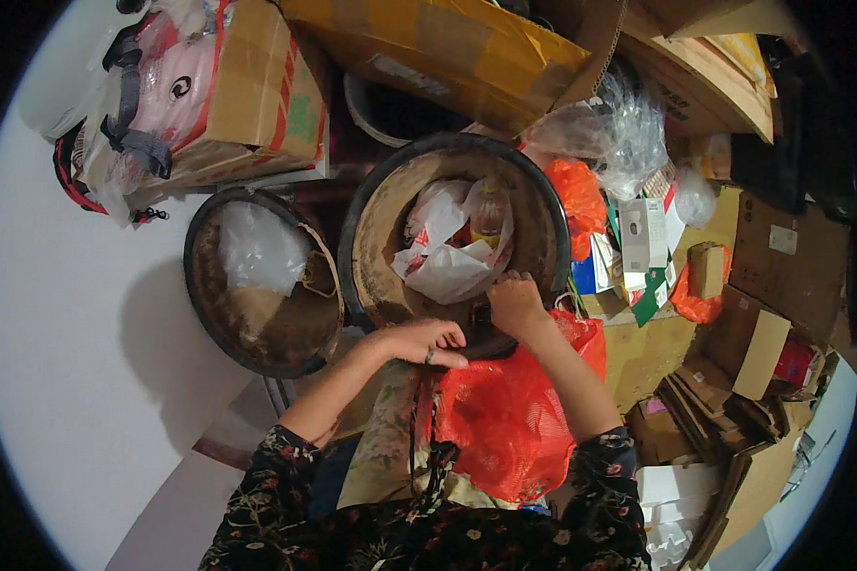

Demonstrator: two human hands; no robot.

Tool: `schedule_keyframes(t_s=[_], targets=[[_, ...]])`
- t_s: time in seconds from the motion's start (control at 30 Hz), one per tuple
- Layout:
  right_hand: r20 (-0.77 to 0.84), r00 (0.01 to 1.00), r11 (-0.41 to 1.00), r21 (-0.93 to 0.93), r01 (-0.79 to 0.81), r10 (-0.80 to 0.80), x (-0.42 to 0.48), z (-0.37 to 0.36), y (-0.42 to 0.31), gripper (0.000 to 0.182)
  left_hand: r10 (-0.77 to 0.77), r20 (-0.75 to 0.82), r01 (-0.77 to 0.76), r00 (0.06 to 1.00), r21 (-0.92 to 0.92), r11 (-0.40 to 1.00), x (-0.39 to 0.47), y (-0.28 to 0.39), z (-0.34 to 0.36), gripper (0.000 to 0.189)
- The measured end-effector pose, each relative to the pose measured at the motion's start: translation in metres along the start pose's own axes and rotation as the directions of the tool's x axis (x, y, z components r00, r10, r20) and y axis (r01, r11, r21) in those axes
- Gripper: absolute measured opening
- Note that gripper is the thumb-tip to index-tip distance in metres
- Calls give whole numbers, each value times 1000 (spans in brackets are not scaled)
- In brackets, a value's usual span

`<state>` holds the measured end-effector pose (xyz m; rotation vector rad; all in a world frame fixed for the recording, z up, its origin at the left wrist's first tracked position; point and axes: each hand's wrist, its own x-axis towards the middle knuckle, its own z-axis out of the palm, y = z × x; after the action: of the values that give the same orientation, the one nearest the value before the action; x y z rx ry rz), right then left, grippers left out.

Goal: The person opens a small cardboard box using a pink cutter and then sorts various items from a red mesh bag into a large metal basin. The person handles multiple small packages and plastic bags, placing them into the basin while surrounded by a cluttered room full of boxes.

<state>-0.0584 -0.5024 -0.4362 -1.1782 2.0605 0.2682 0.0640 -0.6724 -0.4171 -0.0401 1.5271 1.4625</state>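
Note:
A large round tub with a dark rim (559, 214) stands before me. Inside it lies a white plastic bag (457, 275) with red print, its mouth spread. A clear bottle (489, 210) with yellowish contents rests in the bag. My right hand (518, 303) is curled at the bag's lower right edge; its fingertips are hidden, so a grip on the bag cannot be made out. My left hand (428, 342) hovers over the tub's near rim, fingers bent and thumb apart, holding nothing visible. Below the hands hangs a red mesh bag (507, 421), close to my body.
Left of the tub is a second round container (193, 285) with clear plastic film (264, 250) in it. Cardboard boxes (257, 86) crowd the back. Rightward are an orange plastic bag (578, 203), a white box (643, 232) and stacked flattened cardboard (757, 464). A white wall (64, 321) borders the left.

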Motion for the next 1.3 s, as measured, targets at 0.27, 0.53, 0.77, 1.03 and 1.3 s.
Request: schedule_keyframes(t_s=[0.27, 0.53, 0.77, 1.03, 1.3], targets=[[-311, 934, 836, 548, 24, 178, 45, 19, -9, 41, 433, -753, 365, 496, 633, 683, 31, -31, -44, 29], [0, 1000, 956, 294, -22, 23, 53, 82, -8, 25, 81, -900, 4, 428, 91, 996, 21, -31, -70, 29], [-406, 912, 811, 518, 272, -47, -11, -1, -18, 24, -4, -908, -409, 420, -193, 892, -33, 9, -63, 38], [-419, 908, 823, 519, 230, 10, -60, -40, -29, 31, -36, -932, -586, 360, -256, 769, -116, 74, -54, 27], [-479, 869, 739, 629, 243, 123, -98, -94, -51, 20, 222, -907, 32, 358, 249, 968, -184, 121, -41, 30]])
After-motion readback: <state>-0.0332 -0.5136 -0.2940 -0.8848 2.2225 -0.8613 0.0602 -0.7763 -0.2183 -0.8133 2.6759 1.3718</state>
